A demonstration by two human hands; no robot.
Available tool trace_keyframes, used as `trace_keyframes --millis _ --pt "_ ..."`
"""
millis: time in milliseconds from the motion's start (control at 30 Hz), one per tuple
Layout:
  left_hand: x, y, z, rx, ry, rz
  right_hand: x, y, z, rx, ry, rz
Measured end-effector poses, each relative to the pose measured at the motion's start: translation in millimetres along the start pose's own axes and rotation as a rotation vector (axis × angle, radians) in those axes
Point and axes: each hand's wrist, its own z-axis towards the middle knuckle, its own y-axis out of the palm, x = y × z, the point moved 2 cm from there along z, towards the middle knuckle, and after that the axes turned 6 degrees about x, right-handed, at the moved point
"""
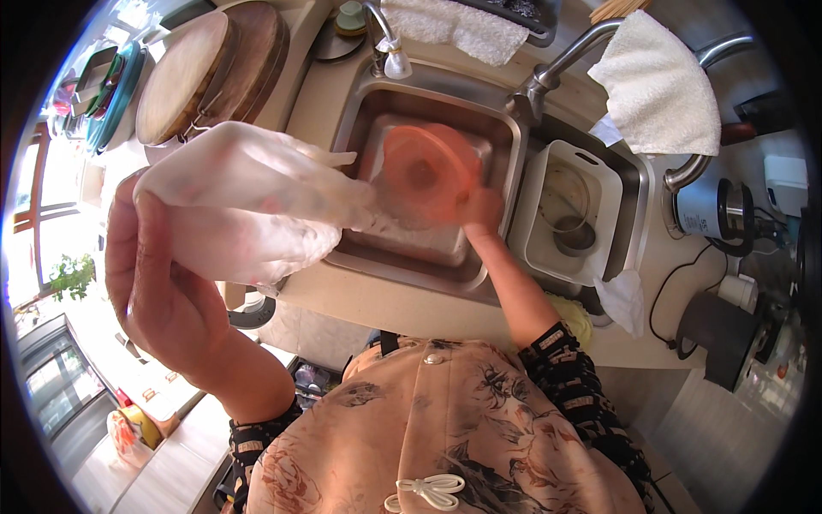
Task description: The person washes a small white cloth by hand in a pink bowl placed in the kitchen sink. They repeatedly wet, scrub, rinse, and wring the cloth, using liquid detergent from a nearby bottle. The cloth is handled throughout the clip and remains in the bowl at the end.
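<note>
My left hand is raised at the left, with a thin white cloth pinched between thumb and fingers. Faint pinkish spots show on the folds, and the cloth's free end hangs toward the sink. Over the left basin of the steel sink, my right hand grips the rim of an orange-red plastic bowl. Bowl and hand are blurred, and the bowl is tilted so that its inside shows. Whether it touches the sink floor I cannot tell.
A white plastic tub in the right basin holds a round clear dish and a small metal cup. A towel drapes over the large faucet. Round wooden chopping boards stand at the left, and an electric kettle at the right.
</note>
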Motion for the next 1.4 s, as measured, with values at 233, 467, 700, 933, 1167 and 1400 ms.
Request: trace_keyframes --millis 233,467,700,933,1167,1400 --pt "-4 -2 2 -0.005 -0.016 -0.056 4 -67 21 0.371 -0.311 0.101" --pt "1 3 0 0.012 0.000 -0.017 14 -105 37 0.576 -0.384 0.049" --pt "7 8 -5 -0.018 -0.008 -0.045 21 -73 26 0.158 0.103 0.316" --pt "9 9 -8 0.026 0.045 -0.039 18 2 -29 -0.448 0.637 1.023" --pt "3 30 -13 -0.134 0.570 0.484 13 40 -65 -0.642 1.031 1.124" --pt "-6 45 -11 -0.071 -0.177 -0.116 48 -47 -50 -0.254 0.681 1.181"
